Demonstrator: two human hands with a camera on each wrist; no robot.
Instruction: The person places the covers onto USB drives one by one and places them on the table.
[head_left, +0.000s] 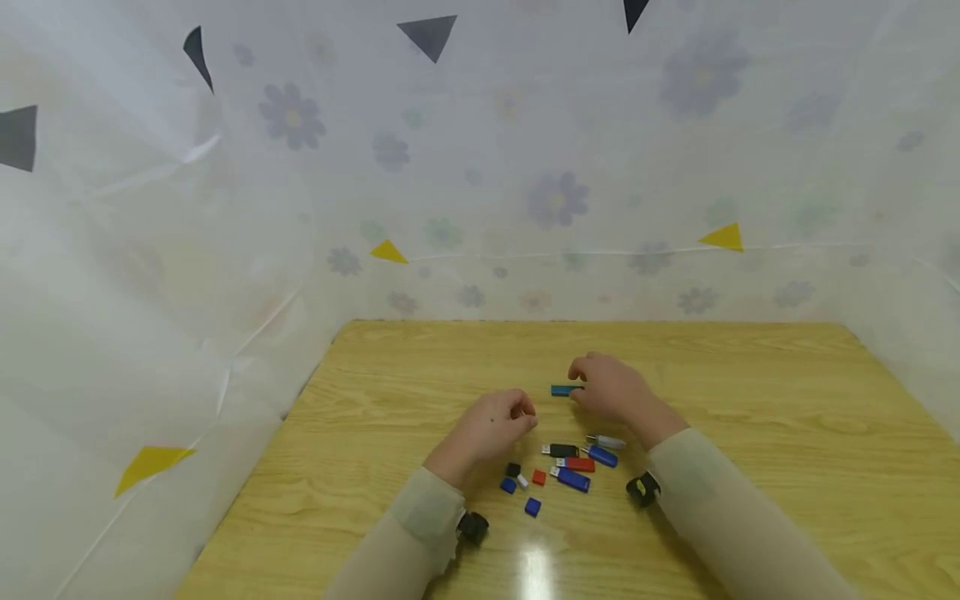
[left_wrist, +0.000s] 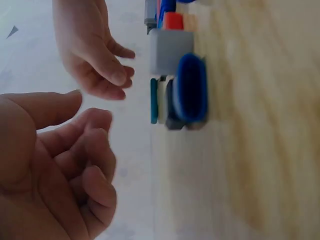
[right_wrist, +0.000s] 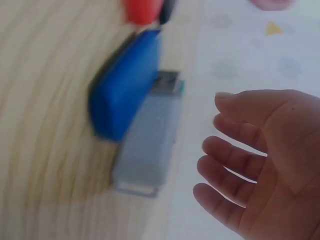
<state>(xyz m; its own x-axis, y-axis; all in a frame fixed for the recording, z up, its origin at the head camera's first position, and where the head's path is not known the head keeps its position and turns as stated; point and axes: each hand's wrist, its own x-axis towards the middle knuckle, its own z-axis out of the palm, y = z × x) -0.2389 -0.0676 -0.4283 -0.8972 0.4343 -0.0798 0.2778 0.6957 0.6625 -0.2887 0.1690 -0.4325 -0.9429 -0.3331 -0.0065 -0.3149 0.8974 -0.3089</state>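
My right hand (head_left: 609,387) is over a teal USB stick (head_left: 562,390) at the far side of the group and overlaps one end of it. In the right wrist view its fingers are spread, loosely bent and hold nothing. My left hand (head_left: 491,423) hovers left of the sticks, fingers loosely curled around nothing. Between my forearms lie a black USB stick (head_left: 564,451), a red one (head_left: 577,465), a dark blue one (head_left: 573,479), a blue one (head_left: 602,456) and a grey one (head_left: 606,442), most with bare metal plugs.
Left of the sticks lie small loose caps: a black cap (head_left: 513,470), a white cap (head_left: 522,481), a red cap (head_left: 539,477) and two blue ones, the nearer blue cap (head_left: 532,507) standing apart. The wooden table (head_left: 787,467) meets a patterned white curtain (head_left: 480,167) behind.
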